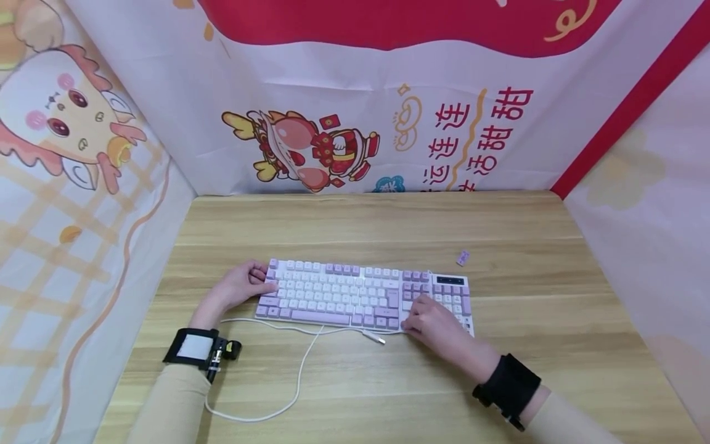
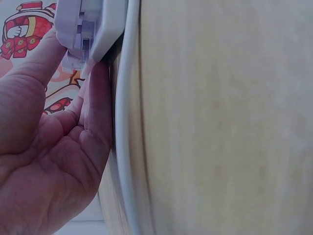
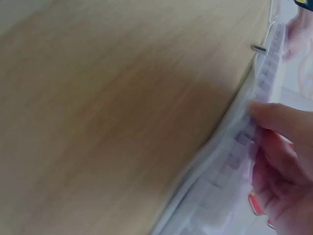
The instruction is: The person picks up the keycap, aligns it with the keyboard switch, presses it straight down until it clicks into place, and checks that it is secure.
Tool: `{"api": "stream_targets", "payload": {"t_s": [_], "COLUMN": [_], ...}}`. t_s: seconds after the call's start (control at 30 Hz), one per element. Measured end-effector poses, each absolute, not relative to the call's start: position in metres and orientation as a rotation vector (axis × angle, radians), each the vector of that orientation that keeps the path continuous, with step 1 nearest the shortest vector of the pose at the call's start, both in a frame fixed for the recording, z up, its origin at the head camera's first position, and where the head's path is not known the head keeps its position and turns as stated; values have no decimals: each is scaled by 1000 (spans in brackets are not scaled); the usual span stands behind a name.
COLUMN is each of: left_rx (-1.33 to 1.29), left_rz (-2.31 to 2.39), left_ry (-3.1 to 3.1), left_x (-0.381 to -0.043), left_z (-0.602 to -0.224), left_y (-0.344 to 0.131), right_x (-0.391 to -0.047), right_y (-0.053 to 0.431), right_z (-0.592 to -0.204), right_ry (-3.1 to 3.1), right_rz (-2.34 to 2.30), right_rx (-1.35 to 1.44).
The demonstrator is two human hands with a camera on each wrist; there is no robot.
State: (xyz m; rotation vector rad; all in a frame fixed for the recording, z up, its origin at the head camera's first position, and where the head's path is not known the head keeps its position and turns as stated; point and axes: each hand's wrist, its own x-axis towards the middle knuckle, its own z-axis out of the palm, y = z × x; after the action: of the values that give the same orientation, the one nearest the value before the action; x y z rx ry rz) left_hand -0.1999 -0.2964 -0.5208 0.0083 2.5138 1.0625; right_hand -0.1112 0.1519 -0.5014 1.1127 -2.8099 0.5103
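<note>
A white and lilac keyboard (image 1: 333, 296) lies lengthwise on the wooden table. My left hand (image 1: 240, 287) grips its left end, thumb on the keys; in the left wrist view the fingers (image 2: 100, 103) lie against the lower edge of the keyboard (image 2: 110, 24). Over the arrow-key area, right of the main block, my right hand (image 1: 435, 327) is bent down with thumb and fingertips together at a lilac keycap (image 1: 404, 325). The right wrist view shows the thumb (image 3: 264, 115) at the row of keys; the fingers partly hide the keycap.
A white cable (image 1: 299, 376) loops in front of the keyboard, its USB plug (image 1: 374, 337) lying near the front edge. Behind the keyboard's right end lies a small purple piece (image 1: 463, 257). Printed cloth (image 1: 344, 80) hangs at the back and both sides of the table (image 1: 388, 394).
</note>
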Motion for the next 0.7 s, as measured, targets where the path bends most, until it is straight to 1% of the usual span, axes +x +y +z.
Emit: {"api": "stream_targets", "payload": {"t_s": [0.17,0.5,0.7], "left_rx": [9,-13,1], "left_rz": [1070,1090,1076], "left_ry": [2511,2497,2506], "left_x": [-199,-199,-200], "left_z": [-521,-522,-522], "left_y": [-297,-297,-297], "right_x": [-110,-108,-111], "right_y": [151,156,160], "right_z": [-505,-512,-505], "right_ry": [-2825,-2760,-2785], "right_rz": [486,577,658], "right_rx": [1079,1071,1074]}}
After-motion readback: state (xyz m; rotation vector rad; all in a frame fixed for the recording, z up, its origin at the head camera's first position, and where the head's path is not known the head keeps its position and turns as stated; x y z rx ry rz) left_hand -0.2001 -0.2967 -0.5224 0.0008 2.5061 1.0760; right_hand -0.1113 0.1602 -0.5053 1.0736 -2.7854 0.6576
